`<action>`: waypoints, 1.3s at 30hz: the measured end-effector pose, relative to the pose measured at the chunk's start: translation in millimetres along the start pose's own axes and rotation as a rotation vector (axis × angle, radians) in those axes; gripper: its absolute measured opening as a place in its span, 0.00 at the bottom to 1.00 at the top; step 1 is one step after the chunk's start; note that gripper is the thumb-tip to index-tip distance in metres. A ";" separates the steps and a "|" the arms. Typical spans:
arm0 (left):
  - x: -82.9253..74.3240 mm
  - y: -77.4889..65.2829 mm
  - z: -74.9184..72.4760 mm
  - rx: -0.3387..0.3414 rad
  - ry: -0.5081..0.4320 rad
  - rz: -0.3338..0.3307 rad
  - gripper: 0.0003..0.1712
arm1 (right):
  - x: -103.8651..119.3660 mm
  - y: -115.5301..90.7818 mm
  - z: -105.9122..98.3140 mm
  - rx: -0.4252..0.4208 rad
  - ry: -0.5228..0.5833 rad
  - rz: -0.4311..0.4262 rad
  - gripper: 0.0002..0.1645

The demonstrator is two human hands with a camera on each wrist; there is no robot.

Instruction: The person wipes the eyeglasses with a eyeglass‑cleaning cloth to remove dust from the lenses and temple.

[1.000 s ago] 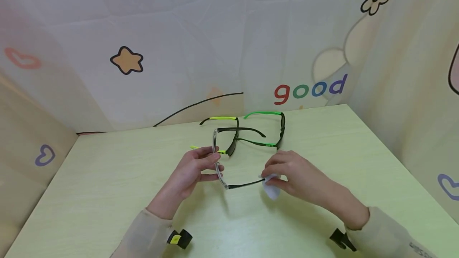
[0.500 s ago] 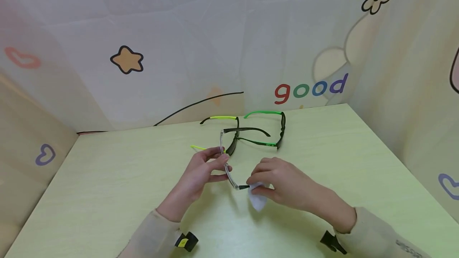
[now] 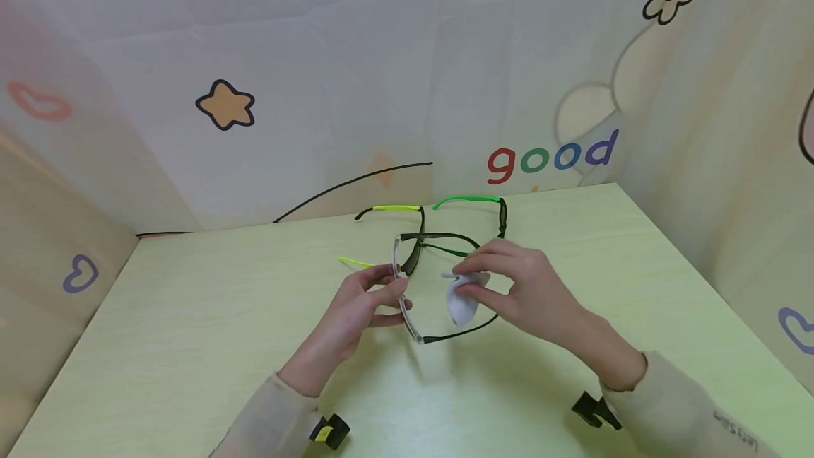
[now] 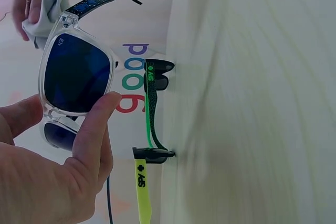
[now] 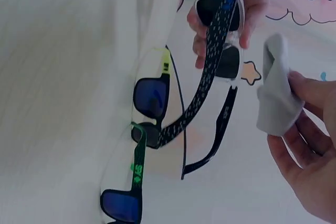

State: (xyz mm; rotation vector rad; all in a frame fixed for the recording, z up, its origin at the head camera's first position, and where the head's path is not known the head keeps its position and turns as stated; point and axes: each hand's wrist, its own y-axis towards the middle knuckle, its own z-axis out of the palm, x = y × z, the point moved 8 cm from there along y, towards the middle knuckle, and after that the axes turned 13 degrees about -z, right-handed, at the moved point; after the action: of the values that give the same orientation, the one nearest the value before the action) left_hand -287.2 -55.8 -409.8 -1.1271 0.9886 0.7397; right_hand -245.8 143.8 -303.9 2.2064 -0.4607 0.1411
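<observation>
My left hand [image 3: 362, 309] holds a pair of clear-framed sunglasses [image 4: 79, 74] by the bridge, above the table. Their dark blue lenses face left, and both black speckled temples [image 5: 212, 51] stretch unfolded to the right in the head view. Between thumb and fingers, my right hand [image 3: 528, 295] pinches a crumpled light-grey cloth [image 5: 278, 90]. In the head view the cloth lies between the two temples; the right wrist view shows it apart from the frame. Part of the far temple's tip is covered by the right hand in the head view.
Behind the hands, yellow-and-black sunglasses [image 3: 413, 256] and green-and-black sunglasses [image 3: 502, 216] rest unfolded on the pale table [image 3: 191, 316], near its back edge. A printed curtain [image 3: 350, 90] hangs behind and at both sides.
The cloth has slid along the near temple toward the frame, then moved off it, up and right with my right hand. The left hand has shifted the sunglasses slightly right.
</observation>
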 end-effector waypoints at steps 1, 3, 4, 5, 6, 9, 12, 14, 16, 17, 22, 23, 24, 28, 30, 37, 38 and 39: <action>0.3 -0.2 0.5 0.005 0.004 0.001 0.26 | -3.2 0.4 -3.5 -0.022 -0.028 0.009 0.20; 0.1 -1.5 2.0 0.016 0.014 0.007 0.27 | -9.2 1.4 -10.2 -0.065 -0.075 0.020 0.21; 0.1 -2.1 2.8 0.021 0.020 0.010 0.27 | -12.4 1.8 -13.0 -0.084 -0.095 0.027 0.21; 0.0 -2.9 3.6 0.025 0.024 0.011 0.27 | -15.8 2.0 -15.4 -0.102 -0.109 0.034 0.21; -0.2 -3.7 4.4 0.029 0.029 0.013 0.27 | -19.1 2.0 -17.3 -0.115 -0.121 0.043 0.21; -0.4 -6.1 7.3 0.044 0.041 0.014 0.28 | -28.5 0.3 -21.0 -0.141 -0.145 0.081 0.21; -0.4 -7.3 10.3 0.064 0.048 0.014 0.27 | -36.4 -2.2 -21.2 -0.140 -0.163 0.124 0.19; -0.5 -7.8 11.9 0.076 0.050 0.015 0.28 | -40.9 -3.5 -19.7 -0.128 -0.171 0.153 0.18; -0.8 -8.2 13.2 0.085 0.050 0.020 0.28 | -44.8 -5.0 -17.1 -0.107 -0.172 0.179 0.17; -0.8 -8.3 13.7 0.089 0.050 0.022 0.28 | -46.6 -5.8 -15.8 -0.096 -0.172 0.191 0.17; -0.8 -9.7 16.0 0.107 0.058 0.037 0.28 | -51.3 -9.1 -10.9 -0.040 -0.179 0.226 0.17; -0.8 -10.0 16.3 0.109 0.058 0.041 0.28 | -51.7 -9.4 -10.5 -0.030 -0.183 0.225 0.17; -0.9 -10.4 16.5 0.109 0.060 0.045 0.28 | -52.3 -9.7 -10.1 -0.021 -0.184 0.224 0.17; -2.9 -13.1 14.4 0.100 0.065 0.056 0.26 | -55.1 -11.3 -9.8 0.012 -0.194 0.228 0.16; -4.3 -14.4 12.4 0.094 0.068 0.056 0.25 | -57.5 -13.4 -10.3 0.023 -0.201 0.242 0.16; -5.5 -16.4 6.7 0.104 0.072 0.046 0.24 | -67.3 -22.0 -10.3 0.044 -0.178 0.327 0.17; -5.5 -16.5 6.6 0.105 0.071 0.045 0.24 | -68.3 -23.0 -10.3 0.044 -0.165 0.346 0.17; -5.3 -16.6 6.5 0.109 0.071 0.044 0.24 | -69.3 -23.9 -10.3 0.045 -0.155 0.363 0.17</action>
State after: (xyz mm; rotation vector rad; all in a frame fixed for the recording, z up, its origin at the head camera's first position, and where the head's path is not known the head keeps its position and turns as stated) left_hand -273.0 -54.3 -397.8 -1.0454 1.1035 0.6773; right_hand -300.5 184.5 -332.8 2.1665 -0.9520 0.1757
